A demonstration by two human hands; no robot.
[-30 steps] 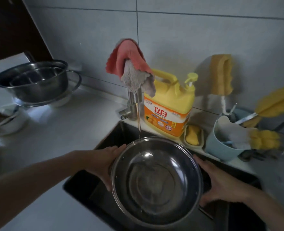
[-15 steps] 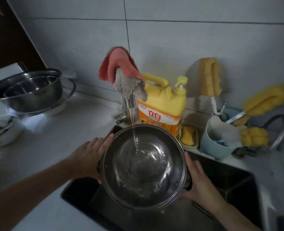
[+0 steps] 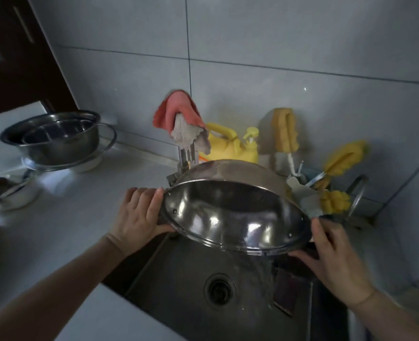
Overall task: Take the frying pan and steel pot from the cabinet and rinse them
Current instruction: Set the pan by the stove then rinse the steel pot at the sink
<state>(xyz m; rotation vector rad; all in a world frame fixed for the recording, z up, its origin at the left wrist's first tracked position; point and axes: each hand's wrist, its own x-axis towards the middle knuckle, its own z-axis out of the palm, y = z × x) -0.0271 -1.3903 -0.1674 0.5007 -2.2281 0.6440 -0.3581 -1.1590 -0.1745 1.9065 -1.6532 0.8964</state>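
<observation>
While water spills from its lowered near rim into the sink (image 3: 179, 286), the steel pot (image 3: 235, 212) is held tilted toward the person above the basin, in front of the faucet (image 3: 185, 157). The left hand (image 3: 138, 215) grips the pot's left side, fingers curled over the edge; the right hand (image 3: 336, 257) clasps its right side. A yellow detergent bottle (image 3: 230, 147) stands behind, and stacked steel bowls (image 3: 53, 139) sit on the counter (image 3: 68, 217) to the left.
</observation>
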